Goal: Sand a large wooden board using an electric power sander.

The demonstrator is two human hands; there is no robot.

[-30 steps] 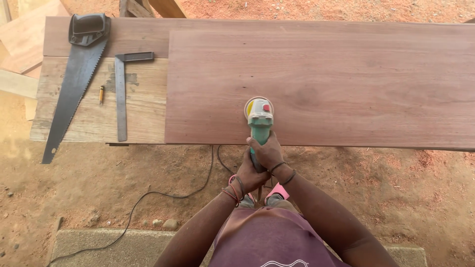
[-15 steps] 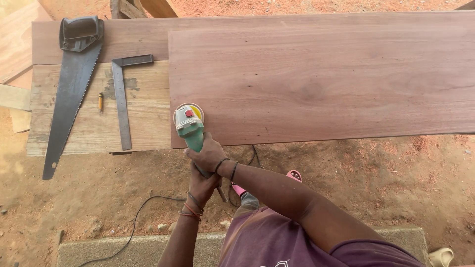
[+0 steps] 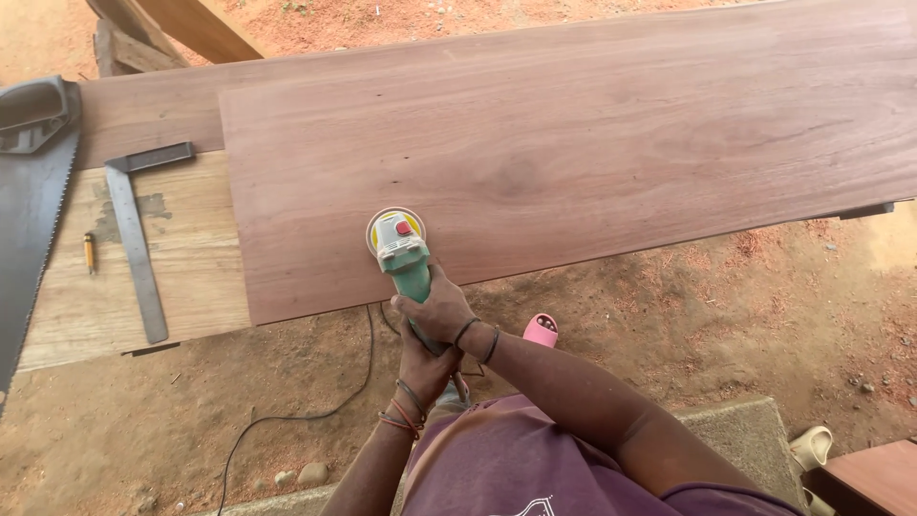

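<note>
At the far left a handsaw [image 3: 33, 205] is laid on the pale bench [image 3: 196, 258], with a pencil [image 3: 90, 253] and a steel square [image 3: 136, 244] beside it. A green sander [image 3: 401, 247] is pressed onto the reddish board [image 3: 573, 153] near its front edge, its handle gripped by the left hand [image 3: 425, 368] and right hand [image 3: 437, 311].
</note>
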